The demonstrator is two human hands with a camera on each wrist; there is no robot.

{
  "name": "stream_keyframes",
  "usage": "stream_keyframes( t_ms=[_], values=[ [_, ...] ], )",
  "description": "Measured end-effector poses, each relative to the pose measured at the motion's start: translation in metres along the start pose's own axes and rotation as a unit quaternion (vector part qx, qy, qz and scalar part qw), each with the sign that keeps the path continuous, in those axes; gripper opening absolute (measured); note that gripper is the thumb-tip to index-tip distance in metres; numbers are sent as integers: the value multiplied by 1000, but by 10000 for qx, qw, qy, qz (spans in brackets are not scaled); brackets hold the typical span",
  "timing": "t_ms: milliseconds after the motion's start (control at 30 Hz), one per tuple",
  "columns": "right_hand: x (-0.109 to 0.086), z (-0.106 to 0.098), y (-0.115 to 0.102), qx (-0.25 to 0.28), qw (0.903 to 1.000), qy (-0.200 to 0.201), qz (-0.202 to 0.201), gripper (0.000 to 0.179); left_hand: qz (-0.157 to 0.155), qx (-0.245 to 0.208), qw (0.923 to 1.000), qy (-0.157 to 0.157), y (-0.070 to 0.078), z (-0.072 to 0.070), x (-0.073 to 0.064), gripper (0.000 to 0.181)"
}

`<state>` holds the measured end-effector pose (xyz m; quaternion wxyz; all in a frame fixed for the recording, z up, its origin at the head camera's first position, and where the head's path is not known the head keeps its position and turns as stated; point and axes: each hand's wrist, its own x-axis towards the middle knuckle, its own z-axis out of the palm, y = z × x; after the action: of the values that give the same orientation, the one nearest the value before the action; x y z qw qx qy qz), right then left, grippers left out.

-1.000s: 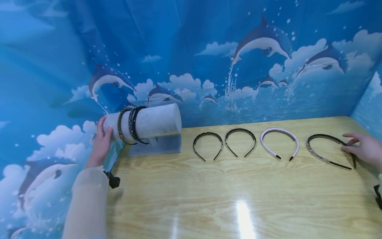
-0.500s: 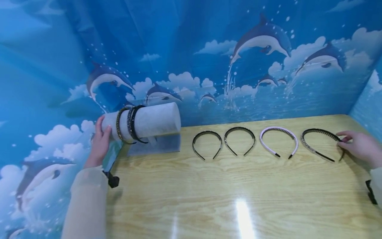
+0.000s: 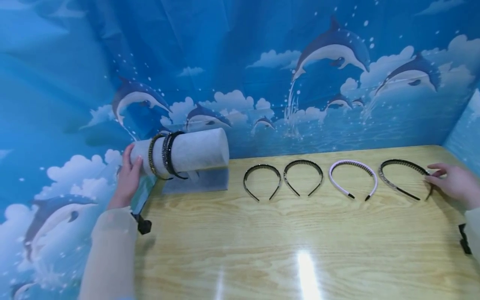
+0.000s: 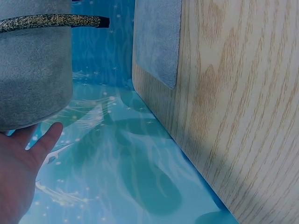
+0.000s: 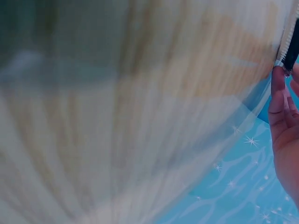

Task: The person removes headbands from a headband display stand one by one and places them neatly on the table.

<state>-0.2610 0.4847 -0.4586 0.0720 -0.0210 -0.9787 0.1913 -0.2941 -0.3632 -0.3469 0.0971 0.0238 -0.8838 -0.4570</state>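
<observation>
My left hand (image 3: 127, 179) rests with extended fingers against the near-left end of a grey plush display roll (image 3: 198, 149), thumb toward the front. The left wrist view shows the thumb spread beside the roll's rim. Around the roll sit three headbands: a gold-speckled one (image 3: 151, 158), a dark sparkly one (image 3: 163, 156) and a black one (image 3: 169, 156). At the far right, my right hand (image 3: 455, 183) pinches one arm of a black headband (image 3: 401, 161) with a silvery, glittering side. In the right wrist view only a bit of that headband (image 5: 292, 46) shows at the fingertips.
On the wooden table (image 3: 262, 241), a lilac headband (image 3: 352, 161) and two black toothed headbands, one in the middle (image 3: 303, 161) and one further left (image 3: 261, 166), lie in a row. The roll's flat grey base (image 3: 210, 183) stands near the dolphin-print backdrop (image 3: 232, 62).
My right hand has moved left with the rightmost headband, bringing it closer to the lilac one and turning it slightly. My left hand and the roll have stayed in place.
</observation>
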Motion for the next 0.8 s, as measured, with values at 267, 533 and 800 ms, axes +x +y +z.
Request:
stream_keyframes(
  t_ms=[267,533,800],
  values=[
    [1,-8,-20,356,9989,263,141,60,89,40,9999,98,5,1,0,61],
    [6,-20,-92,687,9972,283,-128,59,134,-2,9999,44,7,1,-1,59],
    [17,-31,-180,1460,9861,-250,-751,65,121,-35,9999,101,4,1,-3,60]
  ],
)
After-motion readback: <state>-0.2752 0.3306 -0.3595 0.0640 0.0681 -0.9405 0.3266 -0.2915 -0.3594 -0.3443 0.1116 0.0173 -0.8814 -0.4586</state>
